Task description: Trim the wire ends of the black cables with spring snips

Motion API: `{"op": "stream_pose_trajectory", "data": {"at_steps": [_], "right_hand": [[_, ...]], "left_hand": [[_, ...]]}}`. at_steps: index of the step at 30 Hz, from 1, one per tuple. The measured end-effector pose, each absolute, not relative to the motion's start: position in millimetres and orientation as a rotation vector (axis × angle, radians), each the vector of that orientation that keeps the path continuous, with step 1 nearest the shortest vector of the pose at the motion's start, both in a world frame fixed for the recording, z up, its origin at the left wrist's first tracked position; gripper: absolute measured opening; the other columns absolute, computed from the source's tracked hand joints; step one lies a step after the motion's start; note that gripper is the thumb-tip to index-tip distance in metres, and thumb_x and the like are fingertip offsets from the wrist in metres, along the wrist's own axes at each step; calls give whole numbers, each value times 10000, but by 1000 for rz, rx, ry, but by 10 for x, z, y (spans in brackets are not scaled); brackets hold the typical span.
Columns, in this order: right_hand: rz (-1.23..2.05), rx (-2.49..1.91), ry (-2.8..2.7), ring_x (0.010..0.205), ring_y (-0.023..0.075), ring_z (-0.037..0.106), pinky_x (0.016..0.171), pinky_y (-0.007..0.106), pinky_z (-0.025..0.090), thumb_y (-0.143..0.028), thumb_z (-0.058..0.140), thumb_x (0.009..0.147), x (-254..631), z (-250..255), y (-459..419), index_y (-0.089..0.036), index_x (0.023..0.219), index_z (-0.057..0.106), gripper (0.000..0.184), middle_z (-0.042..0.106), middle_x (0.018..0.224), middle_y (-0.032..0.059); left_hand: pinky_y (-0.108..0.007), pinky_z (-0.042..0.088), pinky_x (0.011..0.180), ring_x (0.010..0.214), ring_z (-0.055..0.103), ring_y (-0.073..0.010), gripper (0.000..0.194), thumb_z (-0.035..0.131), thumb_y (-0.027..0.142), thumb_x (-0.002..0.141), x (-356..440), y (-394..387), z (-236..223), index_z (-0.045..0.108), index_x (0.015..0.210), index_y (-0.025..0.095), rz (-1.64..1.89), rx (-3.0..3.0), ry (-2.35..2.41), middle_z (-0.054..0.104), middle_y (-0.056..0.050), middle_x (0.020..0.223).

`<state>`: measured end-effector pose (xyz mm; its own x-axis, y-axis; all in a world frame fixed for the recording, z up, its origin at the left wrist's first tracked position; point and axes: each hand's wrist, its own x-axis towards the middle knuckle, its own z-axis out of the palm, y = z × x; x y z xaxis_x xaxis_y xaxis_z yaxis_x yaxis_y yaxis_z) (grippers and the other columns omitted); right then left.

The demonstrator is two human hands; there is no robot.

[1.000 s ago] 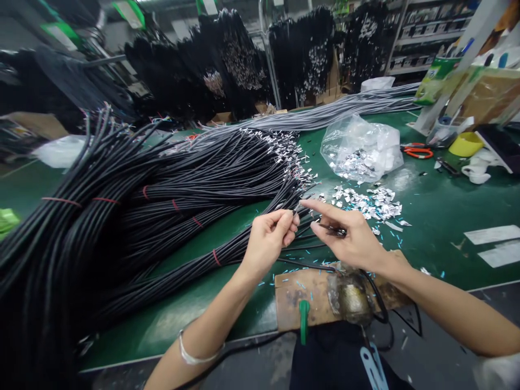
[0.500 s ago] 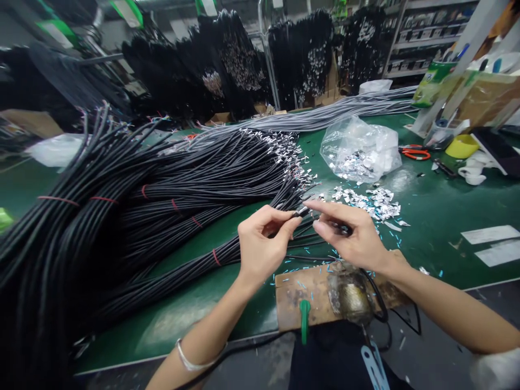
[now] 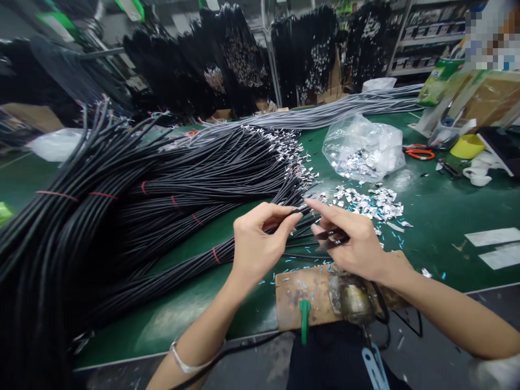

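Between the thumb and forefinger of my left hand [image 3: 260,238] is the end of a black cable [image 3: 298,210]. My right hand [image 3: 355,238] faces it, forefinger stretched to the cable's tip. In its curled fingers lies a dark two-bladed hand tool [image 3: 328,238], its points toward the left; whether it is snips or tweezers I cannot tell. Beyond my left hand, several bundles of black cables [image 3: 211,173] lie on the green table, their stripped ends [image 3: 292,154] toward the right. Another cable bundle [image 3: 182,273], tied with a red band, runs just left of my left hand.
Foil scraps [image 3: 374,203] and a clear plastic bag [image 3: 363,149] lie beyond my right hand. Orange-handled scissors [image 3: 420,153] sit farther right. A wooden board [image 3: 298,290] with a green clamp [image 3: 304,319] is at the near edge. Grey cables [image 3: 325,111] cross behind.
My right hand has turned slightly, so the dark tool's two blades now show below its forefinger. The left hand has shifted a little left and still pinches the cable.
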<state>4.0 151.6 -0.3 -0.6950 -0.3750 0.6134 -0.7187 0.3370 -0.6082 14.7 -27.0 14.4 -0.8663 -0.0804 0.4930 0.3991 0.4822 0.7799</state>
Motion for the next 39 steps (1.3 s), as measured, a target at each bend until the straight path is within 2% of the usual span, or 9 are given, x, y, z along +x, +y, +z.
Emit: {"op": "stream_pose_trajectory", "data": {"at_steps": [4, 8, 10, 13, 18, 26, 30, 34, 39], "right_hand": [[1255, 956, -2312, 740, 114, 595, 700, 256, 501, -162, 550, 833, 27, 21, 1526, -234, 1341, 481, 518, 668, 969, 24], [1315, 838, -2341, 835, 146, 613, 762, 298, 501, -313, 629, 812, 21, 74, 1519, -230, 1325, 492, 537, 665, 1060, 47], [1314, 784, -2327, 900, 166, 610, 799, 323, 485, -357, 596, 843, 6, 86, 1515, -204, 1270, 545, 456, 660, 1089, 72], [1318, 777, -2331, 852, 161, 612, 759, 311, 470, -343, 540, 888, -21, 80, 1515, -168, 1115, 655, 309, 685, 959, 73], [1368, 827, -2341, 661, 121, 570, 627, 263, 434, -317, 540, 891, -31, 79, 1520, -143, 1042, 701, 281, 654, 744, 36], [1364, 786, -2383, 631, 124, 571, 597, 270, 424, -328, 556, 875, -22, 94, 1512, -146, 1008, 723, 281, 674, 741, 45], [1349, 737, -2381, 691, 142, 611, 629, 280, 450, -323, 575, 861, -37, 92, 1521, -147, 968, 734, 260, 707, 783, 57], [1358, 757, -2332, 682, 136, 622, 636, 278, 469, -313, 600, 845, -46, 119, 1538, -171, 929, 739, 215, 712, 769, 41], [1474, 842, -2105, 709, 131, 653, 631, 257, 512, -178, 679, 757, -10, 120, 1577, -200, 1031, 699, 276, 732, 889, 28]], "left_hand": [[-248, 563, 564, 575, 680, -164, 181, 663, 305, 765, 111, -372, 210, 724, 809, 141, -1583, -291, -2497, 719, -52, 658], [-234, 551, 527, 543, 671, -159, 138, 706, 281, 718, 105, -372, 179, 701, 735, 144, -1628, -227, -2388, 702, -34, 618], [-226, 541, 524, 545, 659, -145, 129, 713, 267, 710, 115, -340, 146, 673, 705, 144, -1599, -210, -2325, 689, -20, 625], [-212, 524, 537, 562, 634, -121, 134, 713, 244, 709, 138, -298, 123, 636, 667, 143, -1490, -233, -2304, 667, -4, 637], [-182, 503, 560, 573, 588, -84, 116, 697, 198, 722, 174, -275, 152, 618, 656, 145, -1314, -306, -2324, 634, 19, 642], [-186, 485, 570, 576, 565, -83, 122, 675, 196, 743, 209, -236, 142, 603, 660, 144, -1182, -325, -2288, 612, 16, 642], [-185, 431, 518, 542, 522, -78, 154, 617, 268, 805, 150, -268, 134, 627, 717, 142, -1423, -338, -2415, 587, 8, 626], [-183, 264, 417, 452, 353, -50, 353, 514, 409, 870, 74, -336, 156, 595, 677, 124, -1818, -404, -2496, 442, 29, 524], [-192, 143, 381, 404, 225, -32, 473, 522, 552, 819, 71, -334, 176, 485, 593, 138, -2147, -460, -2553, 305, 63, 481]]}}
